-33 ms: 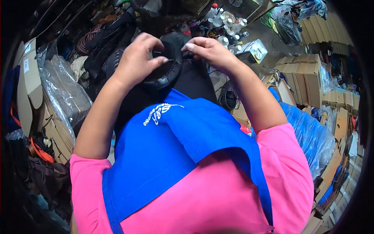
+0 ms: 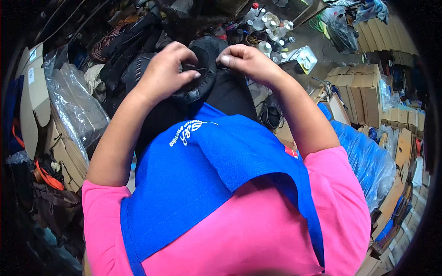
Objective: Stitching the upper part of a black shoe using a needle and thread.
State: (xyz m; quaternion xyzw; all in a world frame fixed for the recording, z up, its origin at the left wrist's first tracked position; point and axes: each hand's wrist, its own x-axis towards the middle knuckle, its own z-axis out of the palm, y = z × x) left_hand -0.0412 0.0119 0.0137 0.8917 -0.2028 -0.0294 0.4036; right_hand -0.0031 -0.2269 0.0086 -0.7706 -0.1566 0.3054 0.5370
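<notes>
A black shoe upper (image 2: 195, 92) with stitching along its rim rests on my lap, over dark trousers. My left hand (image 2: 168, 69) is at its left side, fingers curled and thumb reaching over the opening. What those fingers hold, if anything, is hidden. At the right rim, my right hand (image 2: 246, 62) has thumb and forefinger pressed together in a pinch. A thin pale line, perhaps thread, shows faintly between the hands; it is too fine to be sure of. A blue apron (image 2: 221, 152) covers my front below the shoe upper.
Several white-capped bottles (image 2: 271, 30) and a metal can (image 2: 301, 60) stand ahead on the right. Cardboard boxes (image 2: 357, 89) and a plastic-wrapped blue bundle (image 2: 361, 156) lie to the right. At left are clear plastic wrap (image 2: 76, 101), cardboard sheets (image 2: 34, 92) and dark bundled material (image 2: 126, 50).
My left hand has shifted slightly right and its fingers have come down a little. My right hand stays nearly in place by the rim. The shoe upper has barely moved.
</notes>
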